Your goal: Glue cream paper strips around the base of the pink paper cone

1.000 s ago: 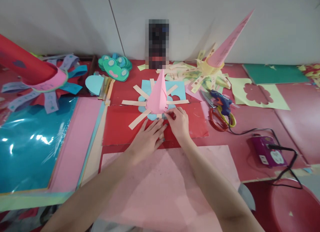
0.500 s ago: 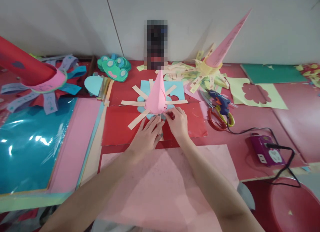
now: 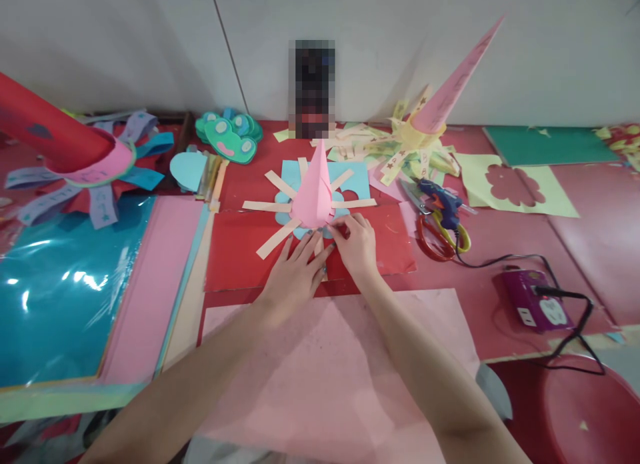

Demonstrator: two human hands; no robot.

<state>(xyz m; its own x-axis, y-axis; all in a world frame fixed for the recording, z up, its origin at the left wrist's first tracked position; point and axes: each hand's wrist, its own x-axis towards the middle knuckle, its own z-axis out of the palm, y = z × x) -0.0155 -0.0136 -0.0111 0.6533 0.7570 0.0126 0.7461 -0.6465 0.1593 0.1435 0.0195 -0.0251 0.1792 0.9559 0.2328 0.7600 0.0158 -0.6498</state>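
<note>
A pink paper cone (image 3: pixel 313 196) stands upright on a blue scalloped paper base, with several cream paper strips (image 3: pixel 278 240) radiating from its foot. My left hand (image 3: pixel 299 271) lies flat at the cone's near side, fingers spread over one of the strips and the base's edge. At the cone's near right, my right hand (image 3: pixel 356 245) has thumb and index finger pinched together at the blue base (image 3: pixel 341 214). Whatever is between those fingertips is too small to make out. Red sheets (image 3: pixel 240 251) lie under the cone and both hands.
To the right lie scissors (image 3: pixel 434 241), a blue glue gun (image 3: pixel 441 201) and its cord, running to a purple power box (image 3: pixel 535 297). A finished pink cone (image 3: pixel 440 107) stands behind. Green frog cutouts (image 3: pixel 230 137) and a red cone (image 3: pixel 55 131) are on the left.
My left hand's fingers have shifted and flattened slightly over the strip at the cone's near side. The right hand stays pinched at the same spot.
</note>
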